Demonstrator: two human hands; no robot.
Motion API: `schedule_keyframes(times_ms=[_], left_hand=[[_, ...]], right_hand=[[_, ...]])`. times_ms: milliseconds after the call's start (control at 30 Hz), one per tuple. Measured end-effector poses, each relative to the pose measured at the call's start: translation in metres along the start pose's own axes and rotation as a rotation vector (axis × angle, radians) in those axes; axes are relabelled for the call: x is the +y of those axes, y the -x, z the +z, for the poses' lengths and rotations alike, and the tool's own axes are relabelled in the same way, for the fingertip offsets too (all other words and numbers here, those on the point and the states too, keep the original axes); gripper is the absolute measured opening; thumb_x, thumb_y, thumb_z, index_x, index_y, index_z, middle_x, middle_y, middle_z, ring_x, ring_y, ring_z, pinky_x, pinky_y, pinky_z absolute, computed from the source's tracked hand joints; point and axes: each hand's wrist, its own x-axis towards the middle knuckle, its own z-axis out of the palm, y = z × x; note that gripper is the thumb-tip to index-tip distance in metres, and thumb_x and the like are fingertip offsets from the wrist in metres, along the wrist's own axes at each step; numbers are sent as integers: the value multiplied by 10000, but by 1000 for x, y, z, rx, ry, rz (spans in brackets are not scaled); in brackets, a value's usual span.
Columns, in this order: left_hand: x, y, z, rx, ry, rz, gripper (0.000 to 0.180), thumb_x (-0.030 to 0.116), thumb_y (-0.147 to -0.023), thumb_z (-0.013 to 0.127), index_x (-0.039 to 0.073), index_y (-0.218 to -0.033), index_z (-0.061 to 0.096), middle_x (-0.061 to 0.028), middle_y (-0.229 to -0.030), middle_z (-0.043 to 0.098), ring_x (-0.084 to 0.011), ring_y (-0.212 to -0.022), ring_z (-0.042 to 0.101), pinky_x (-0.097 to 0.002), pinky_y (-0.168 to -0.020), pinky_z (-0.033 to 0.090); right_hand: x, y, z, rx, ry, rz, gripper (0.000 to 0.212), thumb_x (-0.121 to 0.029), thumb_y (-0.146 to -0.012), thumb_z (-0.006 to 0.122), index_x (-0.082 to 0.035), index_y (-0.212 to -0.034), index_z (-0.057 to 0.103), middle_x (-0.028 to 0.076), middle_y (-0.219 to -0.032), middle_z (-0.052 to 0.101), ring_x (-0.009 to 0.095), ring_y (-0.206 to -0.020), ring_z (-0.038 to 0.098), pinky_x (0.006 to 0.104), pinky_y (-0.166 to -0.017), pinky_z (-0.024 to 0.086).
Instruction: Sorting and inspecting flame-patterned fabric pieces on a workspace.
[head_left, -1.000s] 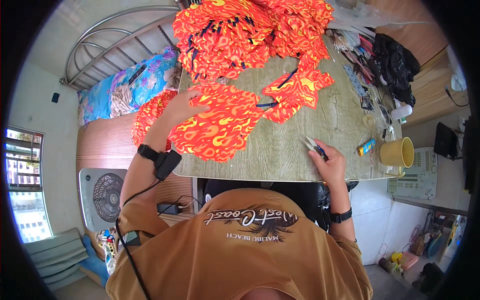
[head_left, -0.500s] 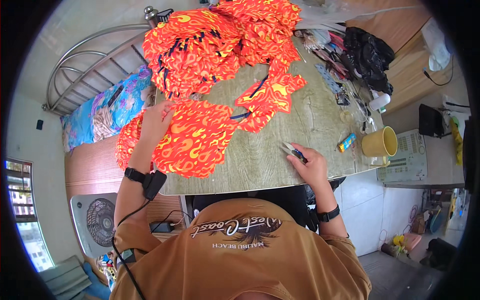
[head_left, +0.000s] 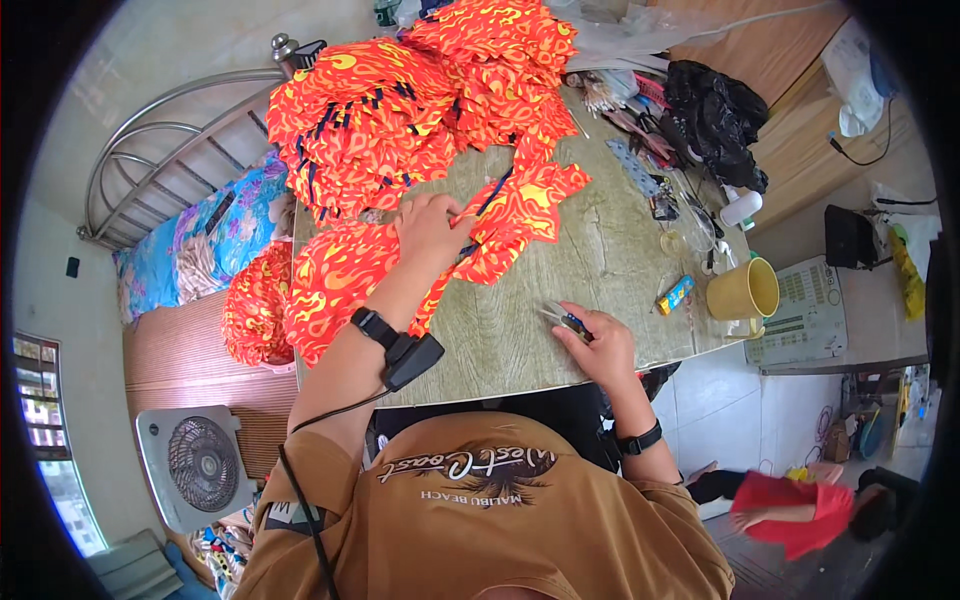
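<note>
On the table's left side lies a red-and-yellow flame-print fabric piece (head_left: 345, 265). My left hand (head_left: 430, 232) has its fingers curled on that fabric's right end, beside a dark strap (head_left: 490, 195). The strap runs to another flame-print piece (head_left: 530, 205), which trails back to the heap. In my right hand (head_left: 605, 345) are small thread snips (head_left: 565, 320), blades pointing left over the tabletop. The fingers wrap round their dark blue handle and hide part of it.
A tall flame-print fabric heap (head_left: 370, 120) fills the back left. More fabric (head_left: 257, 305) hangs past the left edge. To the right stand a yellow cup (head_left: 745, 290), a small blue-yellow packet (head_left: 676, 295) and a black plastic bag (head_left: 715, 120). A person in red (head_left: 790, 510) is at lower right.
My left hand has moved right across the fabric to the strap. More fabric shows separately at the table's left edge. A person in red has come into view at lower right.
</note>
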Motion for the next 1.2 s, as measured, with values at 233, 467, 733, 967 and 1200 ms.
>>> schedule_keyframes(times_ms=[233,467,733,967,1200], left_hand=[[-2,-13,-1,-202,670,-318,126,183,-838,654,81,-857,584,-21,-787,558,-154,-712,531,-293,-679,427],[18,-26,-45,-385,1328,-305,113,60,-881,592,81,-941,498,53,-809,501,-42,-683,473,-194,-604,382],[39,-22,-86,-567,1341,-99,117,72,-911,585,65,-1006,517,41,-874,541,-23,-783,522,-183,-696,440],[41,-17,-95,-769,1441,-127,138,125,-933,585,42,-1041,564,23,-939,582,-32,-866,553,-203,-763,467],[35,-10,-96,-756,1492,-55,122,156,-932,594,42,-974,577,29,-901,586,-26,-836,545,-181,-723,446]], right_hand=[[-1,-2,-3,-29,-14,13,336,-333,-783,718,-150,-1063,691,93,-722,635,270,-623,608,351,-568,479],[7,1,0,19,-165,46,364,-235,-804,713,-124,-1146,657,81,-716,617,169,-602,580,300,-573,453],[-3,-15,-9,106,-592,90,464,-178,-837,688,-64,-1269,561,-29,-782,572,62,-695,506,246,-646,428],[-25,-32,-1,-5,-532,176,560,-178,-786,745,-55,-1291,537,-58,-802,519,42,-702,439,185,-660,381],[-27,-37,10,-14,-480,198,486,-175,-769,758,-48,-1207,591,-55,-780,549,38,-686,455,192,-650,396]])
